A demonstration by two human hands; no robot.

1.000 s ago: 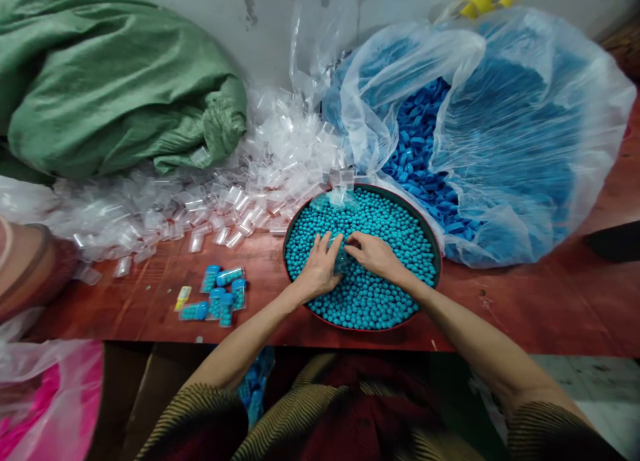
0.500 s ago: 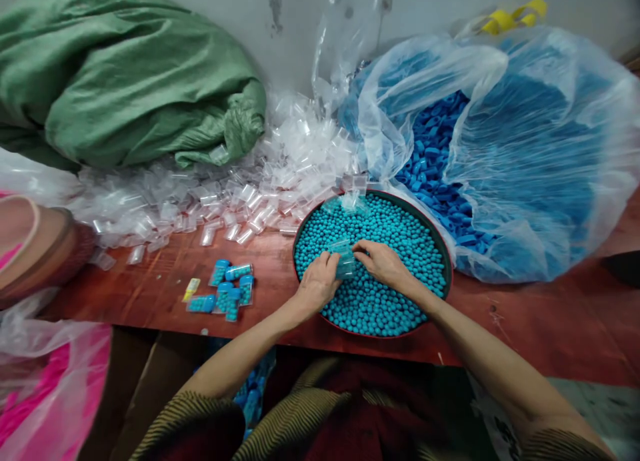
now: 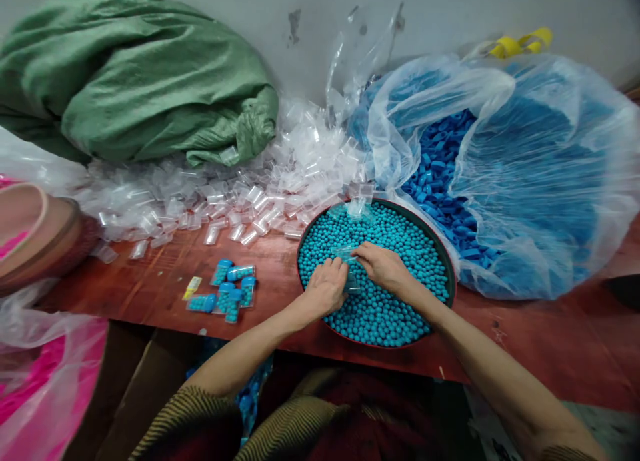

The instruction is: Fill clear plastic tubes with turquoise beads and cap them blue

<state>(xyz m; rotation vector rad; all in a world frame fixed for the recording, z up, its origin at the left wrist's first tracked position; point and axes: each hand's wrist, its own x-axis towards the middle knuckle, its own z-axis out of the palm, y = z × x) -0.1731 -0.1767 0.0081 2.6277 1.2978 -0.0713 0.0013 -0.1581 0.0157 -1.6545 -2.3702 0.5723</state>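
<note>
Over a round tray (image 3: 453,274) full of small turquoise balls (image 3: 385,321), my left hand (image 3: 326,286) is closed around clear plastic containers (image 3: 353,282), which stick out past its fingers. My right hand (image 3: 384,266) is beside it, thumb and forefinger pinched at the upper edge of the same containers. How many containers I hold, and whether balls are inside them, cannot be made out. Another clear container (image 3: 359,197) lies at the tray's far rim. To the left, several filled containers with blue caps (image 3: 233,304) lie on the red table (image 3: 280,267).
A heap of clear containers (image 3: 260,207) runs along the wall below a green sack (image 3: 165,81). At the right stands a translucent bag (image 3: 540,181) of blue caps (image 3: 435,174). A pinkish tub (image 3: 45,247) is at the left, near a small yellow-and-white piece (image 3: 192,287).
My left hand has turned slightly and now covers more of the containers. The right fingers have shifted a little toward their upper edge. The whole view has moved slightly.
</note>
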